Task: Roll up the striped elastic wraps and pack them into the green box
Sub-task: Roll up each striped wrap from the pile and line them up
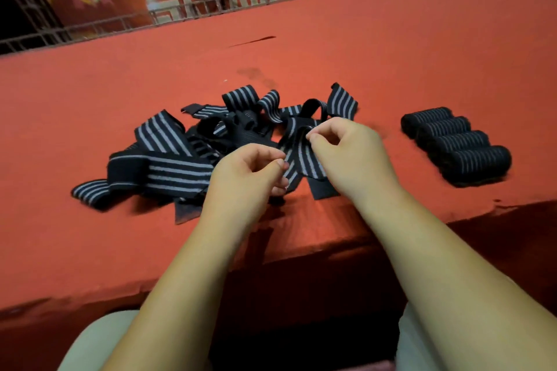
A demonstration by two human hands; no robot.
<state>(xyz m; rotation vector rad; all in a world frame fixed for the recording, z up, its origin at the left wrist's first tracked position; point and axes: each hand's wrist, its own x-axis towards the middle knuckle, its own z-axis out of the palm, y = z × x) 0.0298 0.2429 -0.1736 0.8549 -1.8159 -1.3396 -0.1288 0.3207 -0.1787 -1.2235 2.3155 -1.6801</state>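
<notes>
Left hand and right hand each pinch one striped wrap, its length running away between them. Loose pile lies left; four finished rolls right on counter. Green box not visible.

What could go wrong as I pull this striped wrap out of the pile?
The striped wrap pinched by your left hand and right hand runs into the tangled pile, so pulling may drag others along or knot them. Ends near the table edge could slip off. No green box is in view, so the four rolled wraps may loosen waiting.
</notes>
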